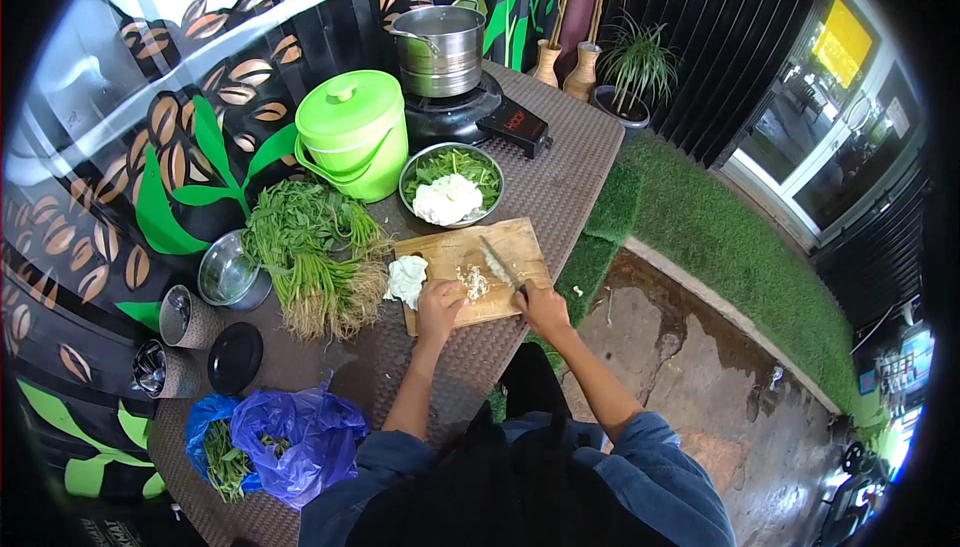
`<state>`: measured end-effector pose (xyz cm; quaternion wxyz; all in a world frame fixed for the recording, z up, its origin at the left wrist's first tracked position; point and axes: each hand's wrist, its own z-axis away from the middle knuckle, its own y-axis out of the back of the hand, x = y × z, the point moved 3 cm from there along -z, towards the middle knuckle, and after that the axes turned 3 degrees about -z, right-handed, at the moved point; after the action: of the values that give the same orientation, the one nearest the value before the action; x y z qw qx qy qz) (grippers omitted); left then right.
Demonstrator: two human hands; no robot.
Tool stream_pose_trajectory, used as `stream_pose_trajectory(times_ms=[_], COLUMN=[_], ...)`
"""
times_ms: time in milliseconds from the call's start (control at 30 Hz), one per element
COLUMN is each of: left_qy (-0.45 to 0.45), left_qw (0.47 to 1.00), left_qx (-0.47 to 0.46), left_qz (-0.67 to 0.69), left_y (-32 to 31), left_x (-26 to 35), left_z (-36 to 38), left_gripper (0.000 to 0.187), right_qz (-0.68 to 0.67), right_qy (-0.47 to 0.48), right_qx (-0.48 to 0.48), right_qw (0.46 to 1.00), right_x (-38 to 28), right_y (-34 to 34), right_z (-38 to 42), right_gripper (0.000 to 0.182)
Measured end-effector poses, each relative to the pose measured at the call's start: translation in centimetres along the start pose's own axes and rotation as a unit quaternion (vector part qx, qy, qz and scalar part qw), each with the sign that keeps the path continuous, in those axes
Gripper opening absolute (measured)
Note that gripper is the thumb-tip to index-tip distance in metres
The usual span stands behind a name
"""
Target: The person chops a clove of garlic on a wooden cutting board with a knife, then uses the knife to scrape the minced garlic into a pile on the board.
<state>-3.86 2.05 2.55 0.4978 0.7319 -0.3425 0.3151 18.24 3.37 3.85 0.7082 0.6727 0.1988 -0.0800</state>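
Note:
A wooden cutting board (515, 237) lies near the table's right edge, with small chopped white pieces (474, 282) on it. My right hand (543, 308) is closed round the handle of a knife (500, 262), whose blade points up and left over the board. My left hand (440, 308) rests at the board's left part with its fingers curled together; what they hold, if anything, is hidden. Just above it, a white crumpled lump (407, 279) sits at the board's left edge. Behind the board, a metal bowl (496, 209) holds cut greens (470, 166) and a white mass (448, 200).
A bundle of rooted greens (312, 247), a metal bowl (234, 272), a green bucket (355, 127) and a black lid (236, 358) stand left. Behind are a pot (438, 55) and burner (450, 115). Blue bags (305, 442) lie front left.

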Motion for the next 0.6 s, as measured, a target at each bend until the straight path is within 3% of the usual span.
stream_pose_trajectory(times_ms=[233,433,533,600], left_qy=[-0.007,-0.04,-0.05,-0.047], left_qw=[1.0,0.999,0.998,0.999], left_qx=[0.024,0.027,0.034,0.021], left_qz=[0.005,-0.013,-0.013,0.018], left_y=[-0.9,-1.4,-1.3,-1.3], left_x=[0.0,-0.3,-0.5,-0.6], left_z=[0.0,0.1,0.3,0.3], left_gripper=[0.034,0.015,0.011,0.013], right_qz=[-0.044,-0.014,-0.077,-0.064], right_qy=[0.0,-0.007,-0.075,-0.061], right_qx=[-0.051,-0.091,-0.038,-0.041], right_qw=[0.998,0.996,0.993,0.995], right_x=[-3.6,-5.3,-5.6,-5.3], right_y=[-0.7,-0.2,-2.4,-2.9], right_z=[0.6,0.6,2.1,1.3], right_gripper=[0.035,0.034,0.034,0.034])
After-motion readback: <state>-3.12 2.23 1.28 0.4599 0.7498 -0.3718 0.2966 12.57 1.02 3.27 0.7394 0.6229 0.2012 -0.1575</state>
